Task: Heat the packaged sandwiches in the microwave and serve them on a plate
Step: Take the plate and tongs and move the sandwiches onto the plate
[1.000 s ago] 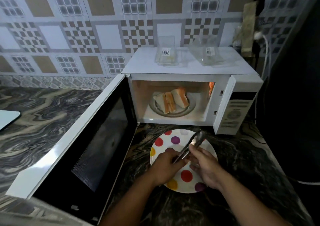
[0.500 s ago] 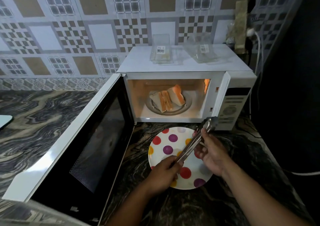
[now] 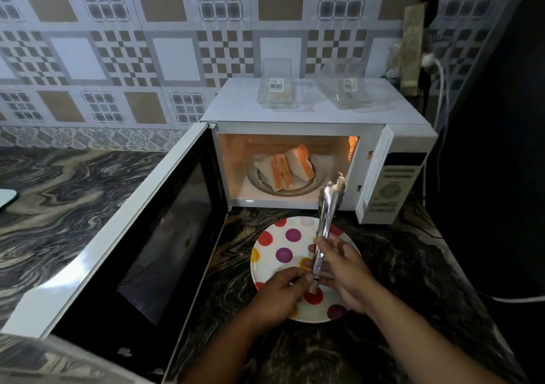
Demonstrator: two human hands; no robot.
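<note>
Steel tongs (image 3: 326,221) are gripped by both hands, left (image 3: 280,293) at the handle end, right (image 3: 343,271) mid-shaft, above the plate (image 3: 271,254). Sandwiches (image 3: 284,167) sit inside the open microwave (image 3: 295,118) behind the plate.

Dim kitchen view, warm orange glow came from the open microwave (image 3: 298,165) cavity near twelve o'clock, deep shadow at three o'clock, pale glare along the door edge (image 3: 97,248), wide-angle bending at edges, soft blur at seven o'clock.

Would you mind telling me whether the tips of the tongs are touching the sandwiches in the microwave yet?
Apart. The head view shows the tongs tips in front of the oven opening, right of the sandwiches, with bare turntable between.
</note>
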